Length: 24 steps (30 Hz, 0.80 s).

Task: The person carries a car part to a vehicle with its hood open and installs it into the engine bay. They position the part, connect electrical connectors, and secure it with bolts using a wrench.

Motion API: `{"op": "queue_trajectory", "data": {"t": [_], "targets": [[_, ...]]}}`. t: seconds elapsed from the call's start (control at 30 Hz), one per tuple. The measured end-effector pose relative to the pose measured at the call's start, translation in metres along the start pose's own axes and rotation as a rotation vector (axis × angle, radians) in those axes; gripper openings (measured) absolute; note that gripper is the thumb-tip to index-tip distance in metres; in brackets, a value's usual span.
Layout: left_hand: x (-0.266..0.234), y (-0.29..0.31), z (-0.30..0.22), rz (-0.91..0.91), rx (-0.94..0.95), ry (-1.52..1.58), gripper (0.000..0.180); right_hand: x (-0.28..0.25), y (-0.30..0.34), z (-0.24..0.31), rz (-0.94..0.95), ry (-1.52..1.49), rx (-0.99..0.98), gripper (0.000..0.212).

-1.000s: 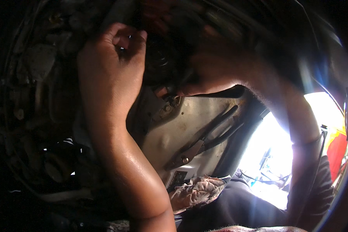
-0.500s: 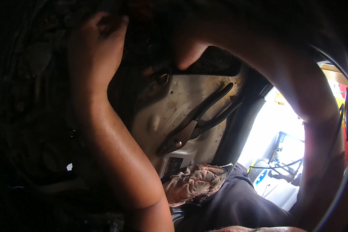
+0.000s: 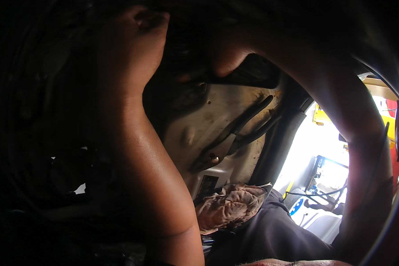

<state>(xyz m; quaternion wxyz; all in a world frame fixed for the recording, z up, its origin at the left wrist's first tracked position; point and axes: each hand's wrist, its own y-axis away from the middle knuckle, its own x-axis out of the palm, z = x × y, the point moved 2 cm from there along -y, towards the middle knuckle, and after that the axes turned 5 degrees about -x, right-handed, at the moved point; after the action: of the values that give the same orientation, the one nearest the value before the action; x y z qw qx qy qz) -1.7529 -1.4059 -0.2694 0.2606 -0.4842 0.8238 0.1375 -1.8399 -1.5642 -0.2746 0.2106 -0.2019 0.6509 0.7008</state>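
My left hand (image 3: pixel 137 48) is raised into the dark at the top, its fingers curled in; whatever they hold is lost in shadow. To its right, my right hand (image 3: pixel 230 56) reaches across from the right with the arm bent. Only part of that hand catches light, and its fingers are hidden in the dark. Below the hands, a pair of pliers (image 3: pixel 224 146) with black handles lies on a pale, stained metal panel (image 3: pixel 177 133). Neither hand touches the pliers. A crumpled, dirty cloth or glove (image 3: pixel 232 206) rests below them, beside my left forearm.
Dark, cramped structure surrounds my left arm, with small gaps of light (image 3: pixel 80 189) low on the left. A dark edge strip (image 3: pixel 277 146) borders a bright opening (image 3: pixel 308 146) at the right. My dark-clothed leg (image 3: pixel 275 230) lies at the bottom.
The whole view has shifted, so the panel, pliers and cloth appear a little farther right. My left hand has moved right somewhat more than they have, still curled.
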Motion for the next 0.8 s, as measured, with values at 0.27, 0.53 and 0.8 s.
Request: {"op": "queue_trajectory", "data": {"t": [0.27, 0.53, 0.8], "targets": [[0.003, -0.004, 0.010, 0.008, 0.071, -0.057, 0.034, 0.015, 0.014, -0.013, -0.064, -0.055, -0.001, 0.041], [0.006, -0.008, 0.018, 0.007, 0.053, -0.108, 0.040, 0.038, 0.037, -0.024, -0.531, -0.080, -0.248, 0.046], [0.004, -0.001, 0.002, 0.033, 0.039, -0.126, 0.039, 0.040, 0.020, -0.016, -0.366, 0.022, -0.112, 0.052]]}}
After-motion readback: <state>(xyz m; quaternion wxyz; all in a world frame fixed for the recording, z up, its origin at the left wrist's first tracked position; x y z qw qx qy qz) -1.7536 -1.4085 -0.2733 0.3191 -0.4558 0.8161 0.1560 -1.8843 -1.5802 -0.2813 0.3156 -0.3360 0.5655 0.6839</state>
